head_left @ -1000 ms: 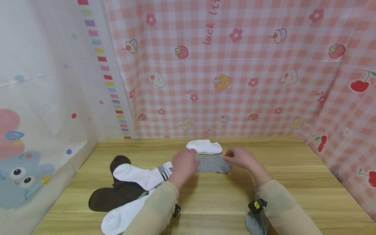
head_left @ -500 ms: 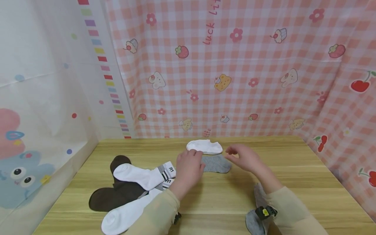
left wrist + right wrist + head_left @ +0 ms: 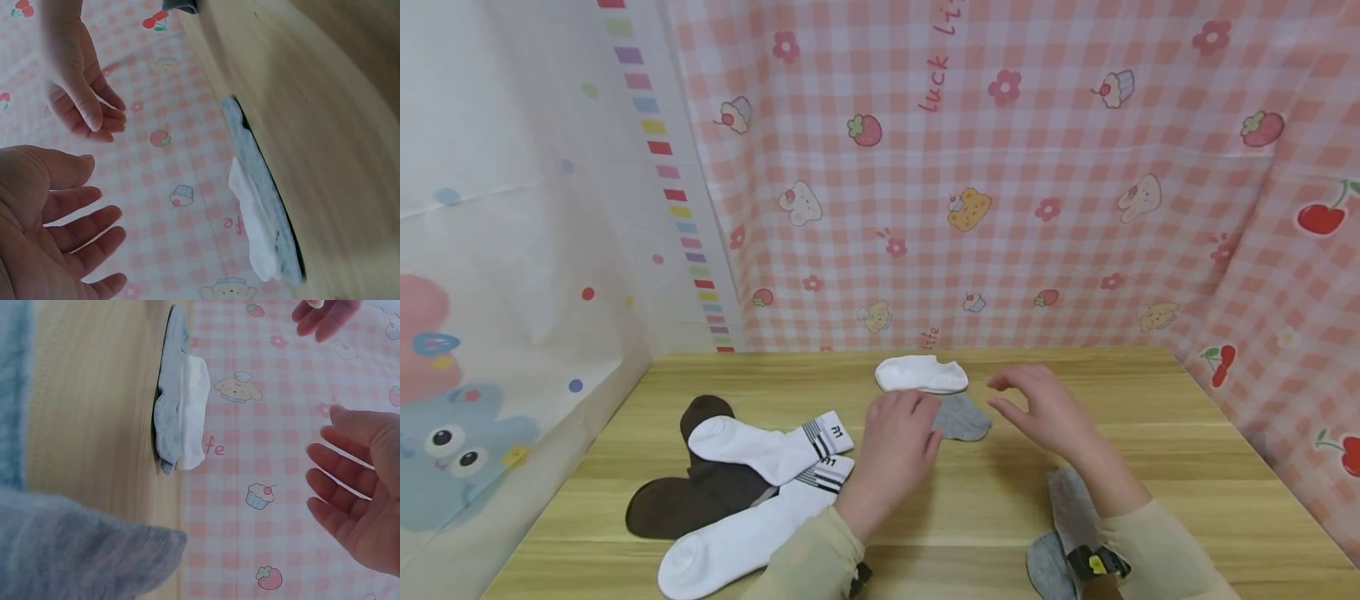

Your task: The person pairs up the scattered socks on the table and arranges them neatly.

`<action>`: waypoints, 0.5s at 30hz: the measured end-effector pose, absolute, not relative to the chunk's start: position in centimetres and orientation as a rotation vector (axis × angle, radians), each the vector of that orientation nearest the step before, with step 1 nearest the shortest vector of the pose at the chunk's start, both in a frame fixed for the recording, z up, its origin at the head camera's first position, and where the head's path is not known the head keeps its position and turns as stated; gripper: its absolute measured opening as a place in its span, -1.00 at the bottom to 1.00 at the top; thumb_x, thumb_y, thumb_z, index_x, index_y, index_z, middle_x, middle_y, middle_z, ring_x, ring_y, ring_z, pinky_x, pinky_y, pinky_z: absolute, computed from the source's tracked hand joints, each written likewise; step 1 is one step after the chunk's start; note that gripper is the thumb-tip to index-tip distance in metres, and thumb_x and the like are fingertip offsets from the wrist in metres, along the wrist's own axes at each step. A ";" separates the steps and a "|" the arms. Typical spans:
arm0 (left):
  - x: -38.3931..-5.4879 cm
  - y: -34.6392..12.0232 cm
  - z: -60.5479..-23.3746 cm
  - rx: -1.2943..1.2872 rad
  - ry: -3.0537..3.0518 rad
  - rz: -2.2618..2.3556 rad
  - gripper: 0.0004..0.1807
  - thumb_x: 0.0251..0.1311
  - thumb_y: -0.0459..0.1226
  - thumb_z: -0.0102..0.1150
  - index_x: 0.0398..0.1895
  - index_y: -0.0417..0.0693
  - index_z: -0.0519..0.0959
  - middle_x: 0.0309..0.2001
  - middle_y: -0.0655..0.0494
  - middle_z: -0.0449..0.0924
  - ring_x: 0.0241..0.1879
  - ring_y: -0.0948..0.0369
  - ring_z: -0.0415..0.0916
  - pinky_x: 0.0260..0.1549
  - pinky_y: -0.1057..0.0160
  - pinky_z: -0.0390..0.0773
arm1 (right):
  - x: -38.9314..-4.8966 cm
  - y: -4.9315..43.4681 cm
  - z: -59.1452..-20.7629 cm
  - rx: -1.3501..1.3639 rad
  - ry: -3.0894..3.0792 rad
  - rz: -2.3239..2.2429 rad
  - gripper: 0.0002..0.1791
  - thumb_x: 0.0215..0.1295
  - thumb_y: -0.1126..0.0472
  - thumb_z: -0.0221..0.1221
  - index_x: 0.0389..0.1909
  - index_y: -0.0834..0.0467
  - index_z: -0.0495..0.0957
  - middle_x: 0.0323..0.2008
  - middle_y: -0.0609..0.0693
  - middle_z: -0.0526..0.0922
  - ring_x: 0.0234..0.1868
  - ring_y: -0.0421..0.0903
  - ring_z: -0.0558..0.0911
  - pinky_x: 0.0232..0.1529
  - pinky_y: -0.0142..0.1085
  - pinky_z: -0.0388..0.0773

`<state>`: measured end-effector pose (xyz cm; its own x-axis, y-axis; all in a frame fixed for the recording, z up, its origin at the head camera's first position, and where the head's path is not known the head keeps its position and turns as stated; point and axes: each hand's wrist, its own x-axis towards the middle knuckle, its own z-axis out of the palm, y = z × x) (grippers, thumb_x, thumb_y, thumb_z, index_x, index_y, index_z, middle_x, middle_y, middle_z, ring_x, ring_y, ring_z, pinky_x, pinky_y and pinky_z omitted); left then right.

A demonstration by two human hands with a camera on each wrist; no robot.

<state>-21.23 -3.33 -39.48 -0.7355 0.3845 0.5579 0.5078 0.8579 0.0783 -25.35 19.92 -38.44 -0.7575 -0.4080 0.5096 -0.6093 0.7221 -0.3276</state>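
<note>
My left hand (image 3: 901,442) is raised above the table, its fingers relaxed and holding nothing. In the head view it covers part of a grey ankle sock (image 3: 962,418), which lies flat just in front of a white ankle sock (image 3: 917,374). To the right of these socks my right hand (image 3: 1047,412) hovers, thumb and fingers apart with nothing between them. Both wrist views show the hands (image 3: 69,231) (image 3: 359,481) loosely spread and away from the grey sock (image 3: 169,394) and white sock (image 3: 195,412).
Two white crew socks (image 3: 737,446) (image 3: 730,533) with black stripes lie on dark brown socks (image 3: 692,504) at the left. Grey socks (image 3: 1051,567) lie near the right forearm at the front. A checked pink cloth (image 3: 1060,150) hangs behind the wooden table (image 3: 955,517).
Both hands have drawn away from the grey ankle sock, towards the right and up off the table. The right hand's fingers have spread. The socks lie as before.
</note>
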 end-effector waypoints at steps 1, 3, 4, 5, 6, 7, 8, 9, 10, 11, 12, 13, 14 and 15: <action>-21.1 -3.3 -39.5 -0.662 -2.469 -0.304 -0.63 0.14 -0.16 0.38 0.02 0.00 0.62 -0.04 0.09 0.61 0.02 0.07 0.49 0.06 0.01 0.40 | -25.2 20.0 -38.5 0.789 -2.501 0.664 -0.80 0.20 0.30 0.37 -0.17 0.20 0.65 -0.19 0.05 0.69 -0.07 0.09 0.59 0.00 0.04 0.51; -20.9 -3.1 -39.6 -0.687 -2.432 -0.309 -0.63 0.13 -0.17 0.39 0.02 0.00 0.62 -0.04 0.11 0.61 0.01 0.08 0.49 0.06 0.02 0.40 | -24.9 20.3 -38.5 0.800 -2.463 0.635 -0.80 0.18 0.30 0.38 -0.17 0.20 0.65 -0.18 0.05 0.69 -0.06 0.09 0.58 -0.01 0.03 0.51; -20.7 -3.1 -39.6 -0.699 -2.413 -0.316 -0.63 0.13 -0.18 0.39 0.02 0.00 0.63 -0.05 0.11 0.61 0.01 0.08 0.49 0.06 0.02 0.40 | -24.8 20.4 -38.5 0.806 -2.444 0.622 -0.79 0.18 0.30 0.38 -0.17 0.20 0.65 -0.18 0.05 0.69 -0.06 0.09 0.58 -0.02 0.03 0.51; -20.6 -3.0 -39.7 -0.710 -2.397 -0.321 -0.63 0.13 -0.18 0.39 0.01 0.00 0.63 -0.05 0.11 0.62 0.00 0.08 0.49 0.06 0.03 0.40 | -24.7 20.5 -38.4 0.811 -2.424 0.607 -0.79 0.17 0.30 0.39 -0.17 0.19 0.65 -0.18 0.04 0.69 -0.06 0.09 0.57 -0.03 0.02 0.52; -20.5 -3.0 -39.7 -0.719 -2.381 -0.330 -0.63 0.12 -0.19 0.40 0.01 0.00 0.63 -0.05 0.11 0.62 0.00 0.09 0.50 0.06 0.03 0.41 | -24.6 20.6 -38.4 0.822 -2.401 0.596 -0.78 0.16 0.30 0.39 -0.17 0.19 0.65 -0.18 0.04 0.69 -0.06 0.09 0.58 -0.04 0.02 0.52; -20.4 -2.9 -39.8 -0.727 -2.368 -0.338 -0.63 0.11 -0.19 0.41 0.01 0.00 0.63 -0.05 0.11 0.62 -0.01 0.09 0.50 0.07 0.03 0.41 | -24.5 20.8 -38.4 0.832 -2.379 0.587 -0.78 0.14 0.31 0.40 -0.17 0.19 0.65 -0.19 0.04 0.69 -0.07 0.09 0.58 -0.05 0.02 0.52; -20.3 -2.8 -39.8 -0.733 -2.358 -0.347 -0.62 0.11 -0.20 0.41 0.02 0.01 0.63 -0.05 0.11 0.63 -0.01 0.09 0.50 0.07 0.04 0.41 | -24.4 21.0 -38.4 0.842 -2.357 0.578 -0.77 0.13 0.31 0.41 -0.18 0.18 0.65 -0.19 0.04 0.69 -0.07 0.08 0.58 -0.05 0.02 0.52; -20.2 -2.8 -39.9 -0.737 -2.350 -0.357 -0.62 0.10 -0.20 0.41 0.02 0.01 0.63 -0.05 0.11 0.63 -0.01 0.08 0.50 0.07 0.03 0.41 | -24.3 21.1 -38.4 0.855 -2.333 0.573 -0.75 0.11 0.32 0.42 -0.18 0.18 0.65 -0.20 0.03 0.69 -0.07 0.08 0.58 -0.06 0.02 0.52; -20.1 -2.7 -39.9 -0.741 -2.344 -0.364 -0.61 0.09 -0.21 0.42 0.02 0.01 0.63 -0.05 0.11 0.63 -0.02 0.09 0.50 0.06 0.03 0.41 | -24.2 21.3 -38.3 0.870 -2.309 0.565 -0.74 0.09 0.32 0.43 -0.18 0.18 0.65 -0.20 0.03 0.69 -0.08 0.08 0.58 -0.07 0.02 0.52; -20.0 -2.7 -39.9 -0.744 -2.338 -0.371 -0.61 0.09 -0.20 0.42 0.03 0.01 0.63 -0.05 0.11 0.63 -0.02 0.09 0.50 0.06 0.04 0.42 | -24.2 21.5 -38.3 0.885 -2.286 0.560 -0.73 0.06 0.33 0.44 -0.19 0.18 0.65 -0.21 0.03 0.69 -0.08 0.08 0.58 -0.07 0.02 0.52; -19.9 -2.6 -40.0 -0.747 -2.334 -0.380 -0.60 0.08 -0.21 0.42 0.03 0.01 0.63 -0.05 0.11 0.63 -0.02 0.09 0.50 0.05 0.03 0.42 | -24.2 21.7 -38.3 0.901 -2.265 0.559 -0.71 0.04 0.34 0.45 -0.19 0.18 0.65 -0.21 0.03 0.69 -0.09 0.08 0.58 -0.07 0.02 0.52; -19.8 -2.6 -40.0 -0.750 -2.329 -0.391 -0.60 0.08 -0.21 0.42 0.03 0.01 0.63 -0.05 0.11 0.63 -0.02 0.09 0.51 0.05 0.03 0.43 | -24.1 21.9 -38.3 0.914 -2.248 0.557 -0.69 0.01 0.35 0.46 -0.19 0.18 0.65 -0.22 0.02 0.69 -0.09 0.08 0.58 -0.07 0.02 0.51; -19.7 -2.5 -40.0 -0.754 -2.326 -0.407 -0.59 0.07 -0.21 0.43 0.03 0.01 0.63 -0.06 0.10 0.63 -0.01 0.09 0.51 0.04 0.03 0.43 | -24.0 22.1 -38.3 0.927 -2.233 0.561 -0.67 -0.01 0.36 0.46 -0.18 0.18 0.65 -0.22 0.02 0.69 -0.09 0.07 0.58 -0.07 0.01 0.51; -19.6 -2.4 -40.0 -0.759 -2.323 -0.422 -0.59 0.06 -0.22 0.43 0.02 0.01 0.63 -0.06 0.10 0.63 -0.01 0.09 0.51 0.04 0.03 0.43 | -24.0 22.3 -38.2 0.938 -2.222 0.566 -0.66 -0.03 0.37 0.46 -0.17 0.18 0.65 -0.22 0.01 0.68 -0.09 0.06 0.57 -0.07 0.00 0.50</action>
<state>-19.62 -2.40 -40.00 -0.6217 0.4081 0.6685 0.6171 0.7809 0.0972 -23.97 22.32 -38.23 -0.5314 -0.4659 0.7075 -0.7477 0.6506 -0.1332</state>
